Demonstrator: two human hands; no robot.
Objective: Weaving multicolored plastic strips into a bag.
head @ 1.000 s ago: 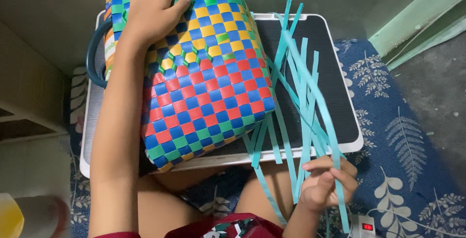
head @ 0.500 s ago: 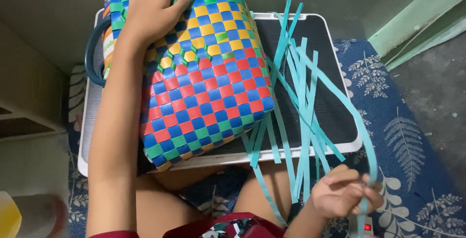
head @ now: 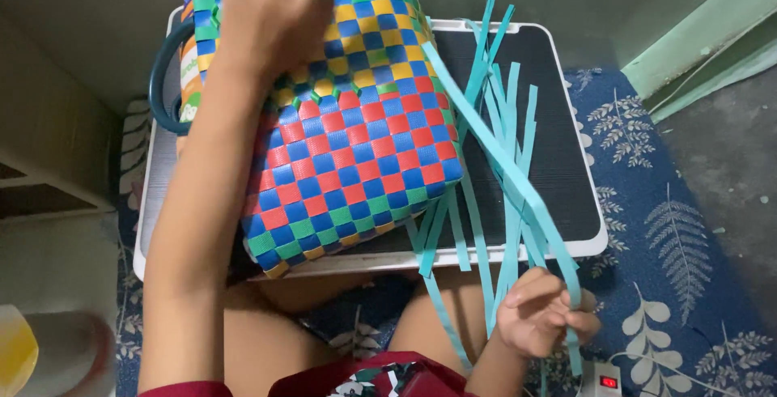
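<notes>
I see the left hand (head: 271,16) lying open, palm down, on top of the woven basket (head: 348,134), a checkered one in red, blue, green and yellow that rests on its side on the small tabletop (head: 558,162). The right hand (head: 542,316) sits low near the lap, its fingers (head: 538,288) closed around one of the teal strips (head: 502,162). The other strips fan out from the basket's right edge across the tabletop and over its front rim.

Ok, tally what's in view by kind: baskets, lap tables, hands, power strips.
Woven basket: 1
Lap table: 1
Hands: 2, left hand on the basket, right hand gripping a teal strip
Power strip: 1
Total: 5
</notes>
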